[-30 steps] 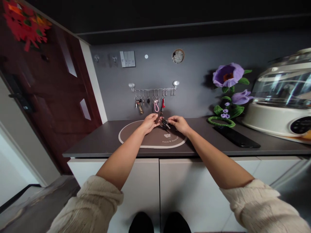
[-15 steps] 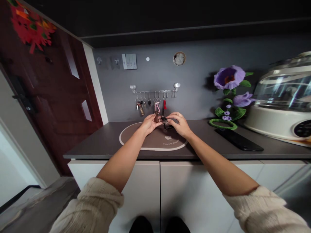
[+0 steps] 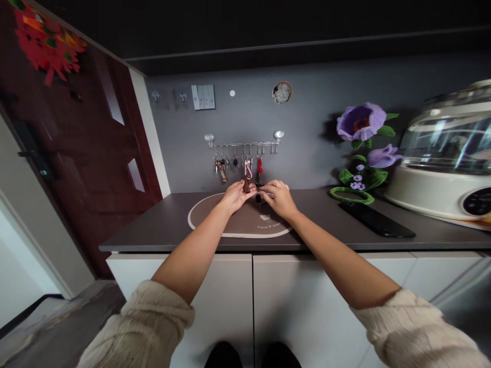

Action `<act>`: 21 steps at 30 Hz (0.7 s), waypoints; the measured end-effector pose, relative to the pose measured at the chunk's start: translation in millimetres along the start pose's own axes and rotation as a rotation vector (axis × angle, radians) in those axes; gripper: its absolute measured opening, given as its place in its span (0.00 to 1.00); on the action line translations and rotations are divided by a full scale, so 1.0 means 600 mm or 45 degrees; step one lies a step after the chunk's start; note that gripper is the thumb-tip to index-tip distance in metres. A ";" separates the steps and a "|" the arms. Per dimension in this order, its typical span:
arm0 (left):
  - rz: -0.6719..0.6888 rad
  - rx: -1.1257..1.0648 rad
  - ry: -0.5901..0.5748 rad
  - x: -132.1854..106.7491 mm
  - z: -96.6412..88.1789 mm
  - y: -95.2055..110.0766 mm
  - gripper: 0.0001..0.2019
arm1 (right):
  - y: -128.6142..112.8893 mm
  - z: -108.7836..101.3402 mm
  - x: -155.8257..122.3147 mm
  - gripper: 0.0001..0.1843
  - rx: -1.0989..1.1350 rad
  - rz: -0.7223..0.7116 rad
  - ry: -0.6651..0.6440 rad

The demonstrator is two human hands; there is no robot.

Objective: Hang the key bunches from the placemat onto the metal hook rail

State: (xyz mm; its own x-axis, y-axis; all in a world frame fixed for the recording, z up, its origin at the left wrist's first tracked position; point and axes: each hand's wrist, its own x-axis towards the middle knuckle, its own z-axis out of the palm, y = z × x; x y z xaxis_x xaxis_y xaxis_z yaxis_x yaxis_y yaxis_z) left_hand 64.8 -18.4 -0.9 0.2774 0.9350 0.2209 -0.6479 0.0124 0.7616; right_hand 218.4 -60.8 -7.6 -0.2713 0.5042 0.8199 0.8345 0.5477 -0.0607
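Observation:
My left hand (image 3: 235,197) is closed around a brown, strap-like key fob (image 3: 246,184), low in front of the wall rack. Close beside it, my right hand (image 3: 281,198) pinches a small bunch of dark keys (image 3: 258,198) between thumb and fingers. Fine detail there is too small to make out. Both hands hover over a brown oval mat (image 3: 215,217) with a pale rim. Behind them a metal hook rail (image 3: 245,144) carries several key rings, among them a pink one (image 3: 248,167) and a red one (image 3: 260,164).
To the right, a black phone (image 3: 378,220) lies by a purple knitted flower (image 3: 361,121) with a green base. A cream appliance with a clear lid (image 3: 441,179) stands beyond. A dark cabinet (image 3: 268,25) overhangs the counter (image 3: 153,225). A dark red door (image 3: 103,153) is at left.
My right hand has shifted slightly left, closer to my left hand, and the dark keys in it have turned. The left hand stays nearly in place with the brown key fob.

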 end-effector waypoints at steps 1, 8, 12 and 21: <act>-0.004 0.011 -0.004 0.000 0.000 -0.001 0.07 | 0.002 0.002 0.000 0.13 0.008 0.011 -0.011; -0.017 0.036 -0.083 -0.004 0.004 -0.005 0.06 | 0.003 0.007 0.001 0.13 0.045 0.041 -0.028; -0.019 0.025 -0.116 -0.005 0.003 -0.006 0.05 | 0.004 0.006 0.002 0.11 0.068 0.062 -0.022; -0.001 0.073 -0.147 -0.006 0.002 -0.001 0.06 | 0.006 0.000 0.007 0.09 0.259 0.182 0.117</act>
State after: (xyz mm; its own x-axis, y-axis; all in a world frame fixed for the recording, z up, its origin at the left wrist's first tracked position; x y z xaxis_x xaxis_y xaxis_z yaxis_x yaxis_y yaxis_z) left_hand 64.9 -22.0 -1.3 0.3599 0.8880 0.2864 -0.6070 -0.0103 0.7946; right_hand 220.1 -56.6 -4.5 -0.1049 0.5282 0.8426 0.7449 0.6031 -0.2853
